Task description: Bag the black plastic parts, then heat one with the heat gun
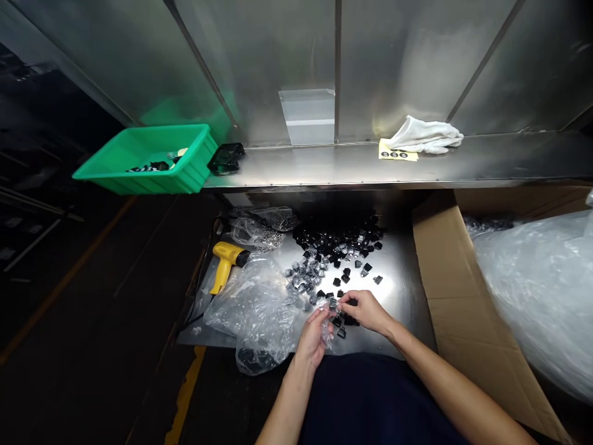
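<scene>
Near the front edge of the metal table, my left hand (pixel 315 334) is closed on a clear plastic wrap (pixel 327 332). My right hand (pixel 364 307) meets it from the right, its thumb and fingers pinched on a small dark part (pixel 333 303) at the wrap's top. Loose black parts (pixel 336 282) lie around and beyond my hands, with a dense pile (pixel 331 238) at the back. To the left of them sits a cluster of small plastic-wrapped parts (pixel 306 275). A large clear bag (pixel 259 309) spreads left of my left hand.
A yellow heat gun (pixel 225 262) lies at the left. The shelf (pixel 301 167) above holds a green bin (pixel 185 176), a black piece (pixel 227 158), yellow stickers (pixel 398 154) and white gloves (pixel 424 134). An open cardboard box (pixel 456 281) with plastic bags stands right.
</scene>
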Motion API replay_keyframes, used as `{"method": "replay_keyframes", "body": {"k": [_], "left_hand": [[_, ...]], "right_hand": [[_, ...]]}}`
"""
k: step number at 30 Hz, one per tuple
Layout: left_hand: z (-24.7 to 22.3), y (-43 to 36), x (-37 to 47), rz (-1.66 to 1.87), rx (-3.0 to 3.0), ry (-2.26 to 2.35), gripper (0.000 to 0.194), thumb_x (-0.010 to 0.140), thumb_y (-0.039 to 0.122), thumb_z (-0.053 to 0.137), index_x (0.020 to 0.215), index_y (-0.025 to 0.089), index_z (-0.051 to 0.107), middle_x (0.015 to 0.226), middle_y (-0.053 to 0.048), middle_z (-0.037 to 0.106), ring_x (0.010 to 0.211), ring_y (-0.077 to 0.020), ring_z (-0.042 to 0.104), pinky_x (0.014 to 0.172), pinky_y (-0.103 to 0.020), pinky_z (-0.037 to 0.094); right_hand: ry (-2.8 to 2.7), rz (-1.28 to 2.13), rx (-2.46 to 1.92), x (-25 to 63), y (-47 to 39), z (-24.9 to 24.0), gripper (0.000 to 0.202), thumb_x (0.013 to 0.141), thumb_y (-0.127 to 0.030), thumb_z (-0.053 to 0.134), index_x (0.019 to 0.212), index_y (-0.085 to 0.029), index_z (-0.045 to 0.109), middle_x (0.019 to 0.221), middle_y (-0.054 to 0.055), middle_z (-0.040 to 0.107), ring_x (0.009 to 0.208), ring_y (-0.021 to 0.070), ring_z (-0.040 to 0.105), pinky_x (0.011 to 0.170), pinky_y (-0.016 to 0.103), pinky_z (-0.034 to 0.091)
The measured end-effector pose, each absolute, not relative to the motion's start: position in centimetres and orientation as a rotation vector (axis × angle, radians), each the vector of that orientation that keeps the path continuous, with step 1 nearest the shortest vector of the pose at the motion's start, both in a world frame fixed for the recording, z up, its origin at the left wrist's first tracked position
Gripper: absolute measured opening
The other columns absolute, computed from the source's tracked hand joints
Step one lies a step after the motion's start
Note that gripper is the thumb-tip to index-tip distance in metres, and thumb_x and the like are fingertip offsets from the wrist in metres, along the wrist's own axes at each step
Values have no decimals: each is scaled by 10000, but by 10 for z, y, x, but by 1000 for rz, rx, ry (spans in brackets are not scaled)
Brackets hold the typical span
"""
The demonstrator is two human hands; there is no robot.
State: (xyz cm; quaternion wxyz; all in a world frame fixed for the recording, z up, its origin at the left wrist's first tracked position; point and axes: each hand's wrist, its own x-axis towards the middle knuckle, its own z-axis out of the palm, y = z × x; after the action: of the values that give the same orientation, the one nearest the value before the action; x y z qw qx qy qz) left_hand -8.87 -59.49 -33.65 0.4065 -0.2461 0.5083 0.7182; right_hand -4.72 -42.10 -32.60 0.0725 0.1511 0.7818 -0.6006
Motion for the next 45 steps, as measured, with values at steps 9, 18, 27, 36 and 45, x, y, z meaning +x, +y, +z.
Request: {"method": "replay_keyframes", "body": {"k": [9, 18, 27, 36, 45], "left_hand": [[-366, -588, -73, 1712, -821, 1151, 403, 819, 434, 698, 1058, 135, 573, 998, -104, 696, 387, -7, 419, 346, -153, 342], [-356, -574, -78, 1751, -678, 1095, 587, 785, 651, 629, 1085, 148, 595, 872, -45, 666, 391, -28, 437, 348, -177, 353], [-355, -587, -71, 1811, -670, 1256, 336, 777, 312, 683, 1064, 148, 626, 713, 9, 576, 483, -76, 528, 362, -159, 362], [-350, -609, -49, 1638, -435, 1403, 210, 702, 246, 659, 883, 139, 658, 928, -115, 670, 782, -170, 636, 512, -223, 510], [-336, -599, -86, 1813, -573, 1537, 499, 781, 545, 646, 1124, 184, 609, 817, -8, 624, 415, -23, 373, 353, -160, 262]], "right_hand": [[2634, -1593, 568, -47, -415, -323, 213, 868, -343, 558, 864, -218, 730, 812, 40, 731, 717, 208, 648, 682, 306, 463], [2600, -1764, 597, -43, -429, -327, 194, 881, -329, 547, 897, -244, 721, 872, 28, 731, 792, 212, 665, 760, 308, 487], [2696, -1523, 500, -90, -428, -352, 297, 940, -390, 485, 1108, -250, 687, 778, 31, 698, 658, 184, 611, 654, 290, 463], [2621, -1462, 521, -168, -412, -392, 170, 781, -208, 673, 934, -224, 745, 819, 70, 713, 812, 224, 660, 861, 386, 487], [2225, -1883, 540, -82, -419, -371, 366, 860, -503, 579, 954, -175, 710, 771, 21, 714, 579, 139, 560, 575, 257, 435]]}}
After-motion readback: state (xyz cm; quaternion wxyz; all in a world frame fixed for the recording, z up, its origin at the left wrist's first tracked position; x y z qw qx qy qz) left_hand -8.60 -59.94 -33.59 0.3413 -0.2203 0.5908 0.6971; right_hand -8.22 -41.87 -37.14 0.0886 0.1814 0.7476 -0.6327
